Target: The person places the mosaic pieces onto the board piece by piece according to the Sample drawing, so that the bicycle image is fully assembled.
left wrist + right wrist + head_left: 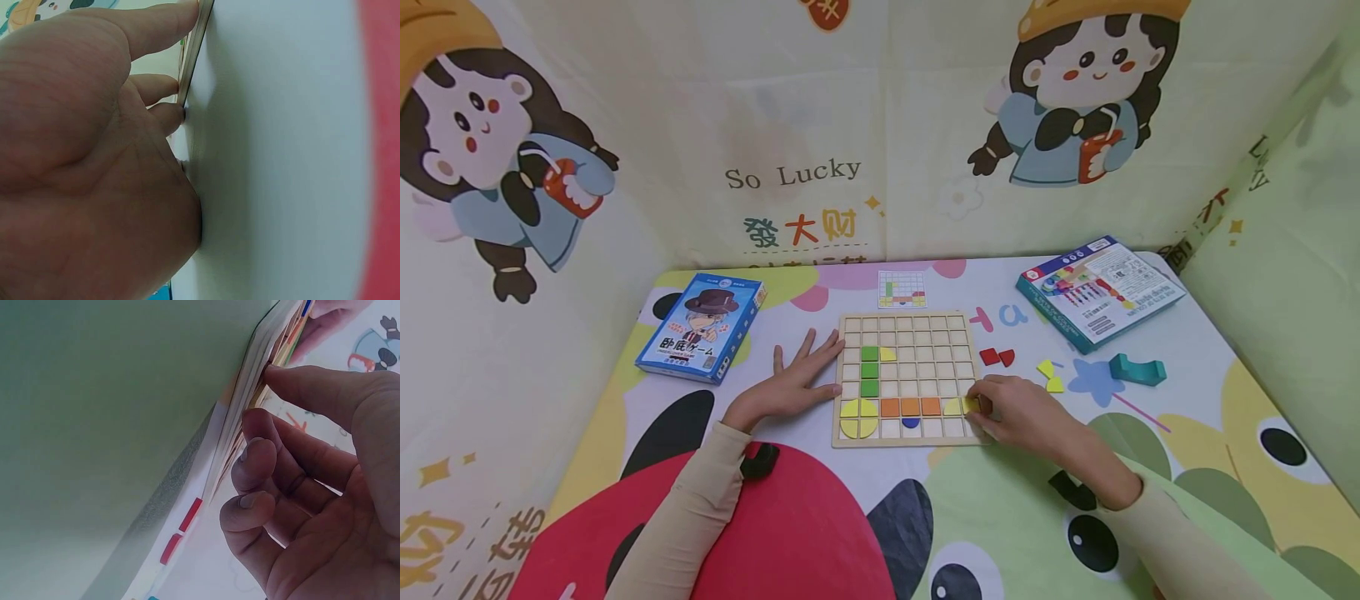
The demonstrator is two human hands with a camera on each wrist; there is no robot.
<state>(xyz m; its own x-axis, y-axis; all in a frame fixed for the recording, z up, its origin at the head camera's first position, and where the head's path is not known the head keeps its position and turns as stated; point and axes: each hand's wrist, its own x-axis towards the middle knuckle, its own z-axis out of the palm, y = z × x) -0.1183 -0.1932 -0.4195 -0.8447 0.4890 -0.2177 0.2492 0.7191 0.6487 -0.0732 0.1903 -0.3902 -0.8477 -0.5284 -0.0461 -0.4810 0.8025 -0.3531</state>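
A wooden grid board [925, 442] lies on the table, holding green squares [869, 371], orange squares [910, 407], a blue half-round piece [911, 422] and several yellow pieces [859, 419]. My left hand [790, 379] rests at the board's left edge, fingers spread; in the left wrist view its thumb and fingers touch the rim. At the board's lower right, my right hand [1018, 412] pinches a yellow rounded piece [971, 404] between thumb and forefinger, its other fingers curled. The piece is mostly hidden by the fingertips.
Above the board lies a small pattern card [902, 289]. Red pieces [989, 357], yellow pieces [1054, 384] and a teal curved block [1138, 370] lie to the right. A blue game box [703, 325] is at the left, another box [1097, 292] at the back right.
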